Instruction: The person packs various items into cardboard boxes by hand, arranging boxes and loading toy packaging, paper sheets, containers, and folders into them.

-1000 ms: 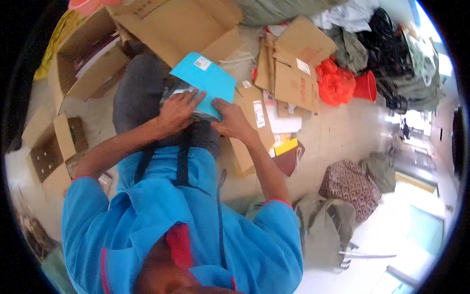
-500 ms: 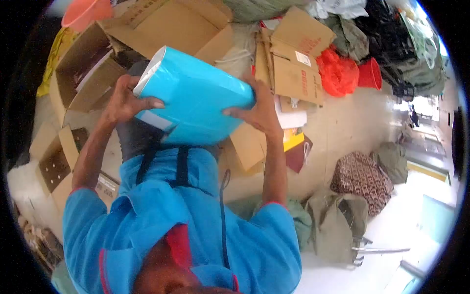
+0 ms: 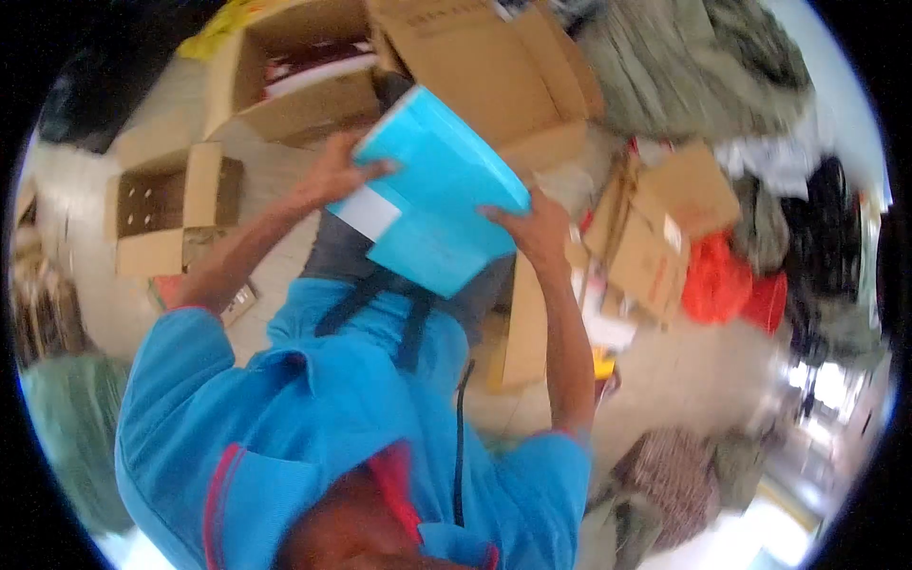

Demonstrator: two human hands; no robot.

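Observation:
A glossy bright blue cardboard box (image 3: 445, 185), pressed nearly flat, is held up before my waist. It has a white patch (image 3: 369, 213) near its lower left, and a lower flap juts toward my body. My left hand (image 3: 340, 171) grips its left edge, thumb on the near face and fingers behind. On the opposite edge, my right hand (image 3: 534, 226) holds it the same way, with its thumb across the front. The fingers behind the box are mostly hidden.
Open brown cartons stand ahead (image 3: 475, 71), at upper left (image 3: 313, 104) and at left (image 3: 176, 204). Flattened cardboard (image 3: 655, 237) lies on the right, beside a red plastic bag (image 3: 714, 275) and a red bucket (image 3: 765, 302). Grey-green sacks (image 3: 684, 71) lie at upper right.
The blue box has gone from a bulging, open-ended shape to nearly flat between my hands. My view has turned, so the surroundings appear shifted and rotated. Both hands keep hold.

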